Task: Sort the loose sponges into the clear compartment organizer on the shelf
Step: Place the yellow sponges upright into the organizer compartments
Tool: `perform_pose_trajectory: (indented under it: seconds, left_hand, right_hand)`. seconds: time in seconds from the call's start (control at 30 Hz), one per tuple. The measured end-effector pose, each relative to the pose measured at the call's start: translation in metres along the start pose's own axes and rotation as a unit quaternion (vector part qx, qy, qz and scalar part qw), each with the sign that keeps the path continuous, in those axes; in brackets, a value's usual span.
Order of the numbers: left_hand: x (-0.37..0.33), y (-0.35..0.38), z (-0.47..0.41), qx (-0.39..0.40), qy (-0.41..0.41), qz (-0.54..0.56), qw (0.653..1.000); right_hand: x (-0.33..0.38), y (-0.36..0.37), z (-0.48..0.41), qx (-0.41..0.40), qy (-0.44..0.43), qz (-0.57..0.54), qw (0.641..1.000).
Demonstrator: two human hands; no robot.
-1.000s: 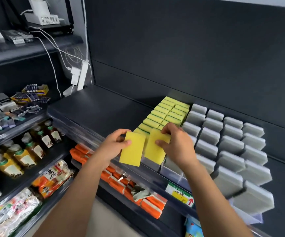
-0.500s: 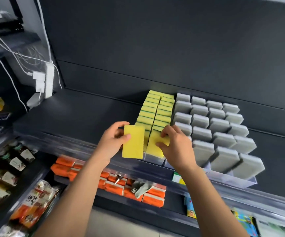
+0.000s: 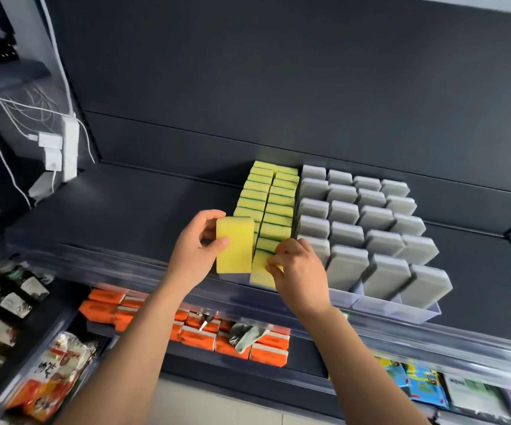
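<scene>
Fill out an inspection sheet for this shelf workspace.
Surface: dark shelf under the clear organizer.
Job's things: organizer holds two columns of yellow sponges and four of grey sponges.
Clutter: grey glove on orange packs below.
Hands: left hand grips left yellow sponge upright; right hand pinches right yellow sponge at the front slot.
Cables: white cables run to a power strip.
Surroundings: bottles, snack packets lower left.

a clear compartment organizer (image 3: 401, 305) on the shelf (image 3: 125, 210) holds two columns of upright yellow sponges (image 3: 266, 204) beside four of grey sponges (image 3: 371, 216), with two loose yellow sponges (image 3: 235, 245) upright at its front-left end.
</scene>
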State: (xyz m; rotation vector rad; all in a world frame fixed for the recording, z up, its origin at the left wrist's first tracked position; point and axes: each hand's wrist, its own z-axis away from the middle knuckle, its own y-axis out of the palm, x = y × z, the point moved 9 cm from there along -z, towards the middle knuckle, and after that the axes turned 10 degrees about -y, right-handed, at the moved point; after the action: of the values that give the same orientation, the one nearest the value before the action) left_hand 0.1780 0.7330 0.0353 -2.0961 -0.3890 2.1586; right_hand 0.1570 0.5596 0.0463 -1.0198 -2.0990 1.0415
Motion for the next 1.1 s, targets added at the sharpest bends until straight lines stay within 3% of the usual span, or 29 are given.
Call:
perform_pose_trajectory:
  seconds: [0.3,0.77,0.93,1.1]
  left_hand:
    - [-0.012,0.008,0.005,-0.013,0.075,-0.142,0.987]
    - [-0.006,0.017,0.001,-0.016,0.086,-0.211,0.974]
    - [0.0,0.021,0.006,-0.025,0.117,-0.266,0.957]
    - [-0.015,0.027,0.014,-0.086,0.197,-0.372,0.903]
  right_hand:
    - [-0.005,0.005,0.008,0.008,0.021,-0.014,1.0]
    - [-0.01,0.006,0.013,-0.039,0.014,-0.004,0.999]
    - [-0.006,-0.001,0.012,-0.058,0.008,-0.018,0.998]
    - [-0.007,0.0,0.014,-0.059,0.002,-0.003,0.998]
